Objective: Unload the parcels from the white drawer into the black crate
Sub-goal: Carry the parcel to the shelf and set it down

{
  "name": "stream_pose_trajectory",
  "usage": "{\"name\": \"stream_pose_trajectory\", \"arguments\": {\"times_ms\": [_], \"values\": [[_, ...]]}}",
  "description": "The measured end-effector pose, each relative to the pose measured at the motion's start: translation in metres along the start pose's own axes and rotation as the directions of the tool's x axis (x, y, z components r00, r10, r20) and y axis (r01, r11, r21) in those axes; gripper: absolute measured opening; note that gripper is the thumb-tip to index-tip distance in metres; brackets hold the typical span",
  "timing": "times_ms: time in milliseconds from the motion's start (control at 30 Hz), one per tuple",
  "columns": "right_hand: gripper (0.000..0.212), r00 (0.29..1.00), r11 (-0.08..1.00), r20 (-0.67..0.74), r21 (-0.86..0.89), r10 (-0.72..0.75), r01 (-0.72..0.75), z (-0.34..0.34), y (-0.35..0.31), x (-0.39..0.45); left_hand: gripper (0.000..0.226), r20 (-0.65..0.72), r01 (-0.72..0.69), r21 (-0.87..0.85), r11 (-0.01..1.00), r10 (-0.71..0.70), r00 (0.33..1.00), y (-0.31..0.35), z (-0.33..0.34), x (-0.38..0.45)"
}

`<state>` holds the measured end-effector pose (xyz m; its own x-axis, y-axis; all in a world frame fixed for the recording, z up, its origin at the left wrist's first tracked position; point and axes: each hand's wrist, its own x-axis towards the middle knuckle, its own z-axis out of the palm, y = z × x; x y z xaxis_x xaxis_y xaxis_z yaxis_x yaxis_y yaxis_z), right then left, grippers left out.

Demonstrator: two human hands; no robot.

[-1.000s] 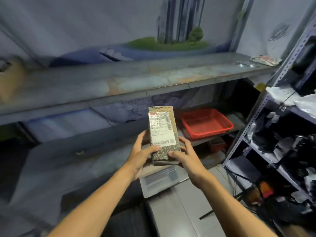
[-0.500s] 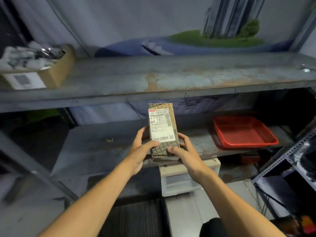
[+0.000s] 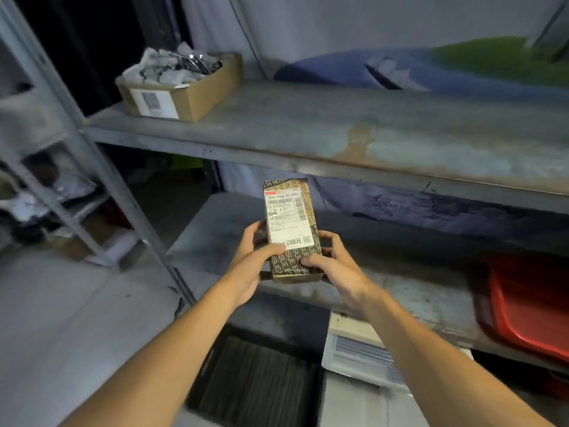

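One brown patterned cardboard parcel (image 3: 291, 229) with a white shipping label stood upright in the air in front of the grey metal shelf rack (image 3: 338, 134), level with the gap between its two boards. The left hand (image 3: 251, 263) gripped its lower left edge, thumb curled across the front, and the right hand (image 3: 332, 266) gripped its lower right edge, fingers curled round the bottom corner. Below the parcel, on the floor under the rack, sat one black ribbed crate (image 3: 255, 371); what it held could not be told. Just right of the crate stood one white plastic drawer unit (image 3: 360, 355), its contents hidden. Right of the parcel, on the rack's lower board, lay one red plastic tray (image 3: 529, 306), with nothing visible inside. Up and left of the parcel, on the upper board, one open brown cardboard box (image 3: 184, 94) held crumpled grey-white wrapped items, too jumbled to count.
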<state>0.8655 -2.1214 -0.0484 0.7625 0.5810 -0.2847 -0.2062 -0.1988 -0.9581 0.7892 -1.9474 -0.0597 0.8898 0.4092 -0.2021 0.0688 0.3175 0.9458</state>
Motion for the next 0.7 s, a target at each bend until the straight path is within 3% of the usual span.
{"name": "stream_pose_trajectory", "arguments": {"times_ms": [200, 367, 567, 700], "values": [[0.06, 0.982, 0.998, 0.184, -0.046, -0.029, 0.038, -0.019, 0.017, 0.041, 0.049, -0.21, -0.049, -0.027, 0.998, 0.042, 0.977, -0.026, 0.011, 0.006], [0.062, 0.963, 0.998, 0.265, -0.037, -0.041, 0.053, -0.014, 0.059, 0.07, 0.054, -0.291, -0.055, -0.011, 0.998, 0.049, 0.955, -0.065, -0.003, 0.012], [0.062, 0.955, 0.992, 0.267, 0.026, -0.125, 0.123, 0.016, 0.137, 0.113, 0.058, -0.356, -0.104, 0.048, 0.993, 0.115, 0.927, -0.131, -0.046, 0.036], [0.068, 0.948, 0.969, 0.201, 0.06, -0.245, 0.238, 0.039, 0.2, 0.147, 0.058, -0.362, -0.213, 0.082, 0.974, 0.228, 0.904, -0.192, -0.077, 0.066]]}}
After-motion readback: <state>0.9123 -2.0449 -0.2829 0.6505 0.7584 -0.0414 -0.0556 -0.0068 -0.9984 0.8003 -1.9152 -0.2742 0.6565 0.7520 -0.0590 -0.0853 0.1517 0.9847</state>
